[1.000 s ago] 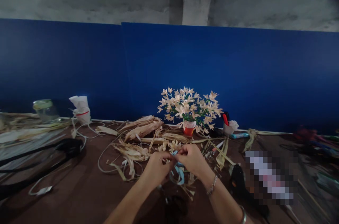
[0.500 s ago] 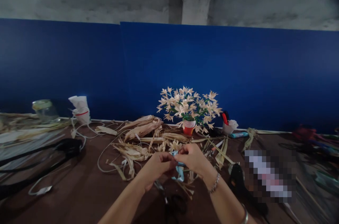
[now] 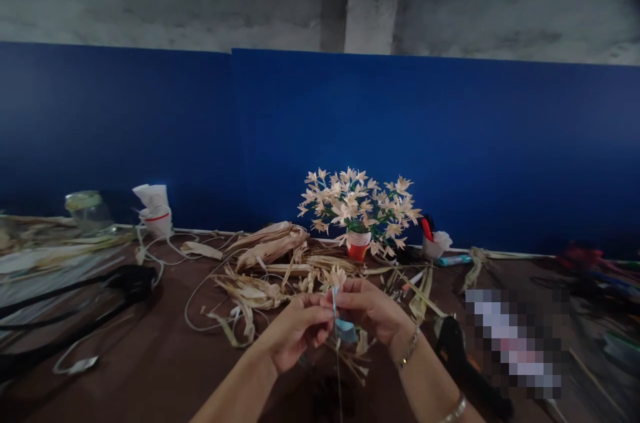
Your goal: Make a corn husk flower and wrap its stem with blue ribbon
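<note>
Fingertips have shifted since half a second ago: pale flower and thin stem now show upright between the hands, and blue strip, a narrow twist before, now spreads flatter below the right fingers.

Far left: clear jar near the blue partition, dried strips and clear thin rods on the table, black strap-like item in front. Next, white cup with red band, white tissue sticking out the top. Pale cable loops from near the cup toward the middle.

Centre: heap of dried husks, loose pieces spilling toward the hands. Left hand has thumb and fingertips pinched together on the stem, below the flower; other fingers curl under. Flower sits just above both sets of fingertips, husk scraps behind it. Right hand has thumb and forefinger together on the blue strip by the flower's base; exact contact partly hidden. Bracelet on right wrist, bangle further up the forearm.

Behind the hands, red-and-white pot holds many pale flowers with green stems. Right of it: small white container with red-handled tool, blue packet beside it. Nearer, black glue gun lies beside a pixelated patch. Far right: dark tangle, blurred.
</note>
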`<state>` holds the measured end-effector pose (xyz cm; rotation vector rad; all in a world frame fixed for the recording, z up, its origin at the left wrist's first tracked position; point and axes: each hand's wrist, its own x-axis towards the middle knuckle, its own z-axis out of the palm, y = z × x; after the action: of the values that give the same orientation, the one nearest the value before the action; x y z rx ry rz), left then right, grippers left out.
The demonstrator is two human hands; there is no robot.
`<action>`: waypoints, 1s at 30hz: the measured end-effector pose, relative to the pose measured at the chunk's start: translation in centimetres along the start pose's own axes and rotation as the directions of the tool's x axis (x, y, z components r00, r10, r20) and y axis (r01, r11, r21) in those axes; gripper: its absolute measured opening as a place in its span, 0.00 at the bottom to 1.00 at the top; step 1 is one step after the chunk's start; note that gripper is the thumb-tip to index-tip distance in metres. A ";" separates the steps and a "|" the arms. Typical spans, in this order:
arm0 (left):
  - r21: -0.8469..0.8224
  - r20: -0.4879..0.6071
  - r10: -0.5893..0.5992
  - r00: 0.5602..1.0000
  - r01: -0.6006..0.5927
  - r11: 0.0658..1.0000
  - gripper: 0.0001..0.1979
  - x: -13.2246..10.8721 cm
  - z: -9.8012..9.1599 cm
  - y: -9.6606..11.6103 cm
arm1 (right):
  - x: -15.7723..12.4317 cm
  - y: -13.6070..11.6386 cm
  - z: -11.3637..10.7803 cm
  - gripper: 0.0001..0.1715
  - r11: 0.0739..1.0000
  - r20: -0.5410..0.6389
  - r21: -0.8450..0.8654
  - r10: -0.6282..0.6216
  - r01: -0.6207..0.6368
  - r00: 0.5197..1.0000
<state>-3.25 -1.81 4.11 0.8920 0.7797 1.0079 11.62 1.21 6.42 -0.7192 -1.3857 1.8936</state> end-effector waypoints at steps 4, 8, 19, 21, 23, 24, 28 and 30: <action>-0.105 0.092 -0.030 0.995 0.040 0.994 0.06 -0.1 0.1 -0.2 | 0.1 0.6 -0.3 0.12 0.996 0.074 0.091 -0.002 -0.005 0.997; 0.000 0.039 -0.048 0.998 0.048 0.999 0.09 0.0 0.0 -0.1 | 0.2 0.3 -0.2 0.12 1.000 -0.004 0.017 0.008 -0.008 1.000; 0.325 -0.110 0.016 0.994 0.021 0.945 0.13 0.5 -0.1 -0.4 | 0.5 0.2 -0.2 0.08 0.865 -0.305 -0.501 -0.134 -0.039 0.943; 0.287 -0.089 -0.022 0.996 0.046 0.957 0.14 0.4 0.0 -0.2 | 0.5 0.4 -0.2 0.08 0.840 -0.311 -0.540 -0.148 -0.047 0.939; 0.264 -0.080 -0.044 0.996 0.063 0.962 0.14 0.2 0.1 0.1 | 0.4 0.4 -0.1 0.08 0.822 -0.317 -0.567 -0.155 -0.056 0.936; 0.257 -0.080 -0.049 0.996 0.068 0.964 0.14 0.2 0.2 0.2 | 0.4 0.4 0.0 0.08 0.815 -0.325 -0.576 -0.156 -0.064 0.933; 0.228 -0.064 -0.051 0.997 0.064 0.972 0.13 0.1 0.3 0.4 | 0.2 0.1 0.4 0.08 0.823 -0.350 -0.561 -0.137 -0.090 0.927; 0.200 -0.051 -0.052 0.997 0.061 0.978 0.12 0.1 0.1 0.3 | 0.1 -0.2 0.7 0.10 0.864 -0.341 -0.497 -0.110 -0.080 0.934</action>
<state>-3.20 -1.65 4.40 1.0171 0.9532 0.9123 11.10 0.92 6.85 -1.2363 -1.6421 1.2883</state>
